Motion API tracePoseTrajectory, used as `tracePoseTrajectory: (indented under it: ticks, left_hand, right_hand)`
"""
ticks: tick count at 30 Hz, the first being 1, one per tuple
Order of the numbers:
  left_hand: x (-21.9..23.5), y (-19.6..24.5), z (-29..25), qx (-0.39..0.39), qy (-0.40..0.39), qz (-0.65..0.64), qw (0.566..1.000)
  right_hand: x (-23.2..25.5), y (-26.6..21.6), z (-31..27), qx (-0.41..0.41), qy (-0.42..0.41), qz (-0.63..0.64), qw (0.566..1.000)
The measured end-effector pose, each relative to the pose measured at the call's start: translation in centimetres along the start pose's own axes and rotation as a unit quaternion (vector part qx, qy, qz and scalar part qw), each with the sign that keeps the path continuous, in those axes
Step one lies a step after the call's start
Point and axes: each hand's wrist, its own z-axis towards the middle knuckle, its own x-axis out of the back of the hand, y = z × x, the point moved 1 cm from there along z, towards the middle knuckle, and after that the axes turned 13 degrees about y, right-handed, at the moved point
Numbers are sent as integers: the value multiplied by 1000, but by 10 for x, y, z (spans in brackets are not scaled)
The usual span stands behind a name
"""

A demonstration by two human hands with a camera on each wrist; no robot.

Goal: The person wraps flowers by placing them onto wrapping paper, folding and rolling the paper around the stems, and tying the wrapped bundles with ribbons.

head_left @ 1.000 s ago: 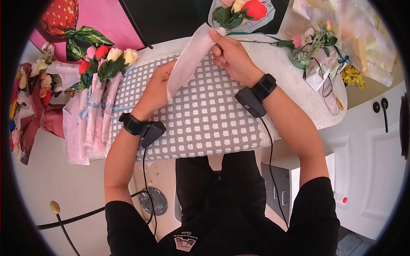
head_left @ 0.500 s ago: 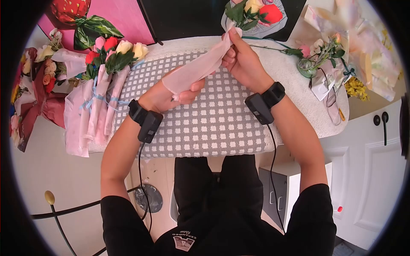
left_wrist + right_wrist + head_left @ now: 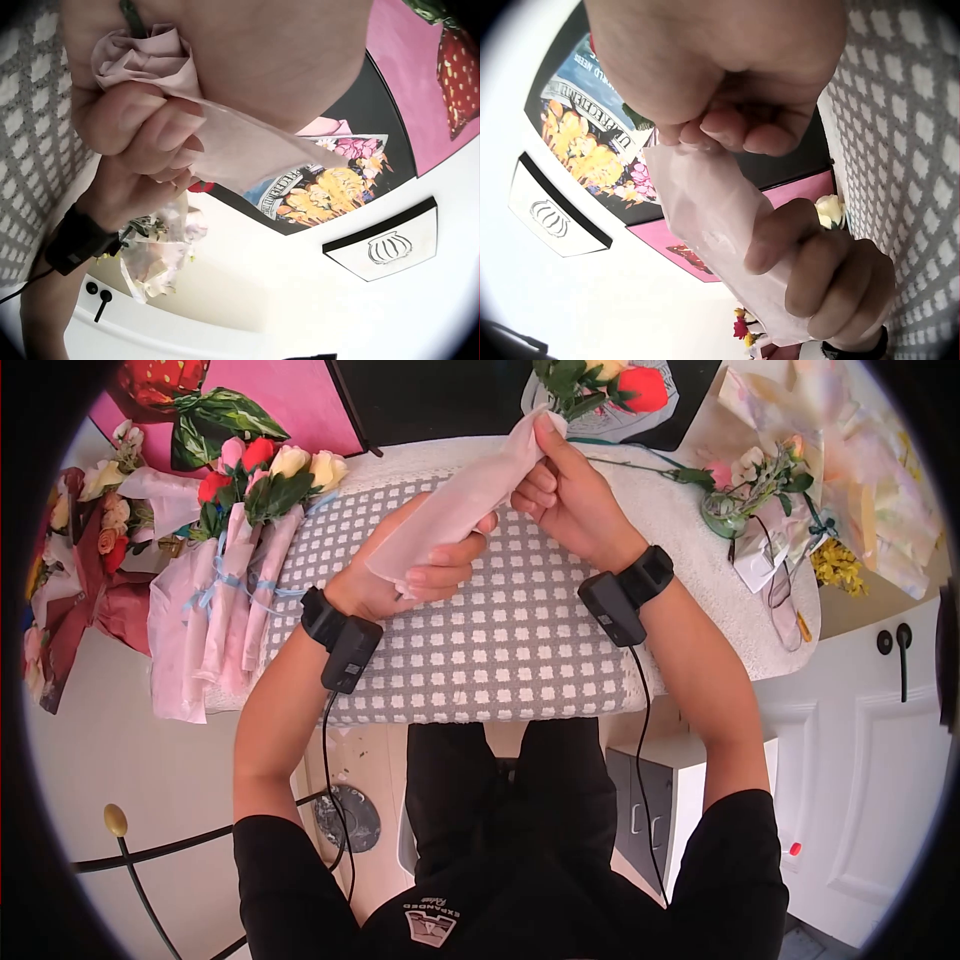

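Pale pink wrapping paper (image 3: 460, 510) is rolled into a long sleeve around a small bunch of flowers, with a red rose (image 3: 643, 388) and green leaves (image 3: 562, 385) at its top. My left hand (image 3: 372, 582) curls its fingers round the lower part of the sleeve. In the left wrist view a green stem (image 3: 133, 18) sticks out of the crumpled paper end. Up by the leaves, my right hand (image 3: 582, 500) pinches the sleeve's neck between thumb and fingers. The right wrist view shows one paper edge standing loose.
Wrapped rose bunches (image 3: 232, 550) tied with blue ribbon lie at the left of the table. A glass vase (image 3: 725, 520) with flowers stands at the right, near a white box (image 3: 760, 565). Under my hands is a grey checked cushion (image 3: 500, 650). Dark picture panels stand behind.
The left hand has gone from holding the paper's edge to gripping round the sleeve's lower part. The paper is rolled narrower; the right hand keeps its pinch at the neck.
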Motion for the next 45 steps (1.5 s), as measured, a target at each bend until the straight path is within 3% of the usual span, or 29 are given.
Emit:
tracePoseTrajectory:
  ticks: [6,9,11,12,14,15,17,18,20,23,24,26,27,29,30,32,33,35,36,38,45]
  left_hand:
    - [4,0,-3,5,3,19,1000]
    - [2,4,-2,-16,53,89,994]
    - [-1,2,-3,-73,136,231,961]
    - [-6,-1,-2,-72,138,229,961]
    - [-14,-5,1,-196,267,434,838]
    - [-14,-6,2,-196,266,434,838]
    - [-11,-6,3,-252,279,491,786]
    - [-8,-6,3,-251,280,491,786]
    - [-2,-3,2,-274,279,549,739]
    - [-2,-3,2,-260,298,579,713]
    - [-1,-3,3,-259,295,578,715]
    - [3,-5,5,-230,269,506,786]
    - [-1,-6,4,-229,268,507,787]
    - [-10,-7,1,-156,273,429,847]
    - [-13,-5,0,-156,272,429,848]
    - [-15,-1,-3,-57,214,293,930]
    - [-12,0,-4,-57,214,294,930]
    - [-3,-1,-4,-33,107,122,986]
    - [-2,1,-3,-32,107,122,986]
    - [-1,2,0,1,14,43,999]
    - [5,2,-2,-52,104,112,987]
  right_hand:
    - [5,1,2,11,-24,-5,1000]
    - [1,-2,2,19,-16,2,1000]
    - [-1,-1,0,15,3,9,1000]
    - [-1,-1,-1,35,13,-29,999]
    - [0,0,-2,55,26,-66,996]
    - [0,1,0,56,39,-85,994]
    - [2,0,1,57,52,-105,992]
    - [2,-2,0,46,66,-135,988]
    - [3,-4,-4,33,81,-163,983]
    - [6,-6,-4,1,72,-177,982]
    - [7,-4,-2,6,72,-165,984]
    - [8,-2,0,12,73,-153,985]
    - [8,0,1,9,77,-143,987]
    - [9,1,1,5,82,-134,988]
    - [9,1,2,3,73,-118,990]
    - [10,1,3,2,62,-101,993]
    - [10,0,3,10,42,-75,996]
    - [10,0,4,18,21,-48,998]
    - [10,-1,3,22,10,-39,999]
    - [9,-2,3,27,-1,-30,999]
    - [8,0,3,34,-8,-28,999]
